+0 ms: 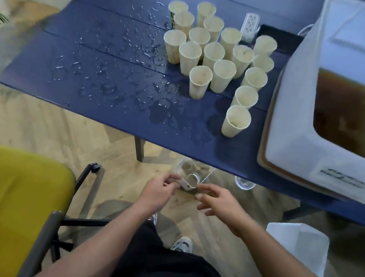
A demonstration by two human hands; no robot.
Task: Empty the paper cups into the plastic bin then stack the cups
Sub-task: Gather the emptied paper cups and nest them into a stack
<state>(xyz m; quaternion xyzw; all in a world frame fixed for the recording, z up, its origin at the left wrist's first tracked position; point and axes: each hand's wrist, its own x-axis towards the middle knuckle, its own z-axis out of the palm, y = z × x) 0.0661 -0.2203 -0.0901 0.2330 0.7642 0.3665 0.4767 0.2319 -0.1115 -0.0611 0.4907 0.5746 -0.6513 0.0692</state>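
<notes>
Droplets on blue table, wooden floor, yellow chair

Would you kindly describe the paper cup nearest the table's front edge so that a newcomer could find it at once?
Start at the white plastic bin holding brown liquid on the right of the dark blue table. Just left of the bin, a column of paper cups runs toward the table's front edge. The cup nearest the front edge ends that column, standing upright and apart from the main cluster, beside the spilled water.
</notes>
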